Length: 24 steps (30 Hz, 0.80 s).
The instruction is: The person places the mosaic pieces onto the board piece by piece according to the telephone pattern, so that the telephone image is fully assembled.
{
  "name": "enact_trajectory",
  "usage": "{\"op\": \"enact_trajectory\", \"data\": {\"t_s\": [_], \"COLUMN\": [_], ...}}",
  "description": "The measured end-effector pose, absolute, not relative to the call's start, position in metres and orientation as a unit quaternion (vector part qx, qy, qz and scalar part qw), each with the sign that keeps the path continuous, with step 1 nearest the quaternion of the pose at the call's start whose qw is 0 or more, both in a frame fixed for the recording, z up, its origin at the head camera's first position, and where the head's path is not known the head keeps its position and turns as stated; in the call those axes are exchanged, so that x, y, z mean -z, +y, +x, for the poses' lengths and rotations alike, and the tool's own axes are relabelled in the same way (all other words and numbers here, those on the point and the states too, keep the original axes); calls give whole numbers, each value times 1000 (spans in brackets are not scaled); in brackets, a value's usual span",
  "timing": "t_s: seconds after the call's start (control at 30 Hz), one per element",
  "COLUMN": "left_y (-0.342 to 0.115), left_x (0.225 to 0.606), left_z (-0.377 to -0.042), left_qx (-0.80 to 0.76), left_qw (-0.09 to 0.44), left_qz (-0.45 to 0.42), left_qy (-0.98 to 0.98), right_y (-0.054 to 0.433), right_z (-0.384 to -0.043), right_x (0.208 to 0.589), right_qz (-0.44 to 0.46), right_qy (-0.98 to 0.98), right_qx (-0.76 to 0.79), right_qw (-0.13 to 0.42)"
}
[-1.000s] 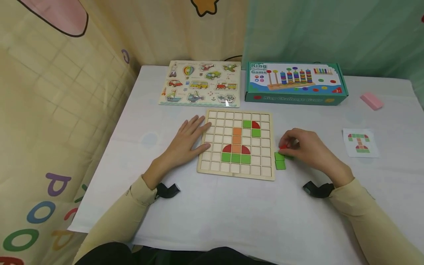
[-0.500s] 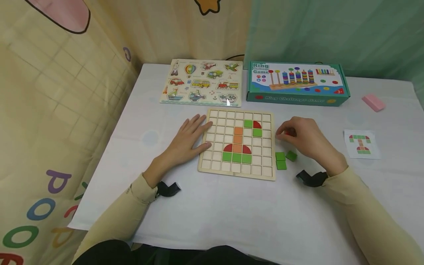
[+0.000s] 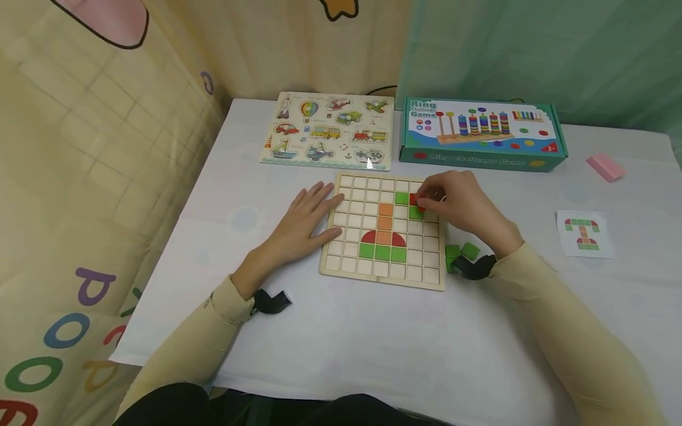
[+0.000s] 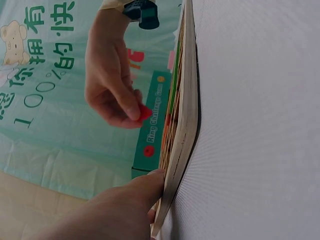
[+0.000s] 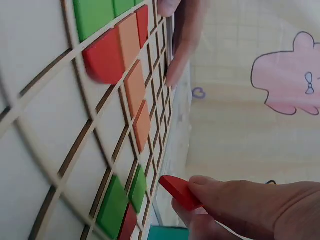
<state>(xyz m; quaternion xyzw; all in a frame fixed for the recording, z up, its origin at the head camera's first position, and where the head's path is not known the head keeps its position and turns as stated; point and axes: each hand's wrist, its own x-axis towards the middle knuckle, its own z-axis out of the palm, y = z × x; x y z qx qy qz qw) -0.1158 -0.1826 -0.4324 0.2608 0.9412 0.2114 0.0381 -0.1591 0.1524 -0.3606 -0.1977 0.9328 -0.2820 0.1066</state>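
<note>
My right hand (image 3: 458, 198) pinches a red quarter-circle block (image 5: 181, 192) between thumb and fingers, over the upper right of a wooden grid board (image 3: 346, 269). In the left wrist view the red block shows above the board's surface. My left hand (image 3: 293, 234) lies with fingers spread, fingertips and thumb on the board's left edge. Set in the grid are green squares (image 3: 382, 253), a column of orange squares (image 3: 385, 223) and red quarter-circles (image 3: 398, 239). Loose green squares (image 3: 470, 251) lie right of the board, partly behind the right wrist's camera strap.
A picture card (image 3: 585, 234) with a coloured block pattern lies at the right, and a pink block (image 3: 605, 167) sits behind it. Along the back are a vehicle picture puzzle (image 3: 327, 131) and a green Ring Challenge Game box (image 3: 482, 135). Curtains hang behind the white-covered table (image 3: 341, 337).
My right hand has carried the red block from beside the loose green squares up and left, over the board's upper right. The left hand stays on the board's edge.
</note>
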Motion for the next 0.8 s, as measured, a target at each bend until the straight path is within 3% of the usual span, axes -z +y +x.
{"op": "enact_trajectory", "data": {"t_s": [0.4,0.8], "left_y": [-184,-182], "left_x": [433,432], "left_z": [-115,-117], "left_qx": [-210,-201], "left_qw": [41,43], "left_qz": [263,264], "left_qy": [941,942], "right_y": [69,57], "right_z": [-191,-193], "right_x": [376,389], "right_qz": [-240,-274], "right_qy": [899,910], "right_qx": [353,298], "right_qw": [97,91]}}
